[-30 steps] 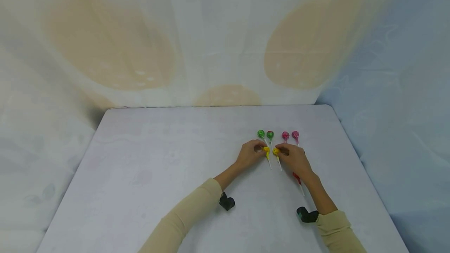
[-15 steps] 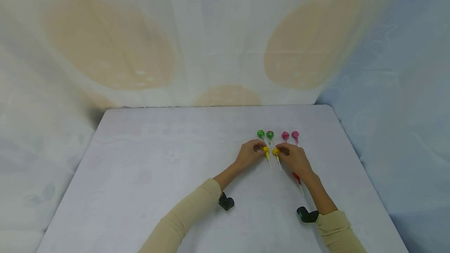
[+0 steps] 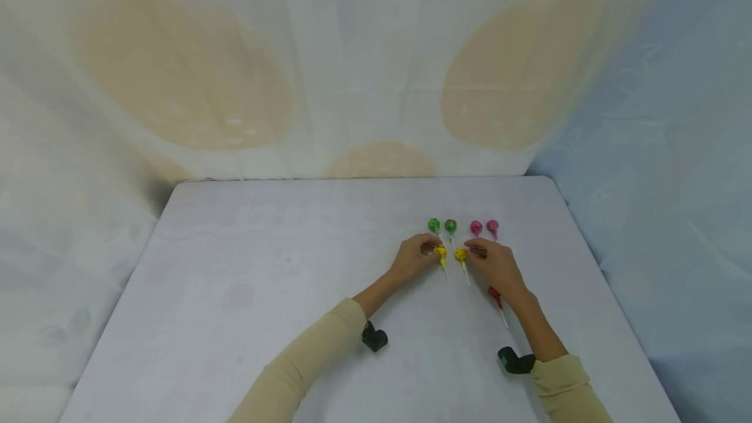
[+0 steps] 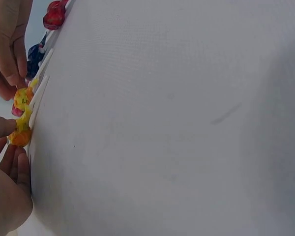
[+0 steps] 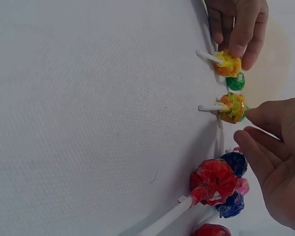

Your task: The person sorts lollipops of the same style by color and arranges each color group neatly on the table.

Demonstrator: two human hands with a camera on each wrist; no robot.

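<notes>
I see left hand pinching left yellow lollipop, shifted slightly left of where it lay earlier. Right hand fingertips touch right yellow lollipop, grip unclear. Both lie just nearer me than green lollipops. Red lollipop unmoved, beneath right wrist.

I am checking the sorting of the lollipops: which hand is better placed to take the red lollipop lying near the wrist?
Probably the right hand. The red lollipop lies just beside its wrist, while the left hand is further away, fingers on a yellow lollipop.
</notes>
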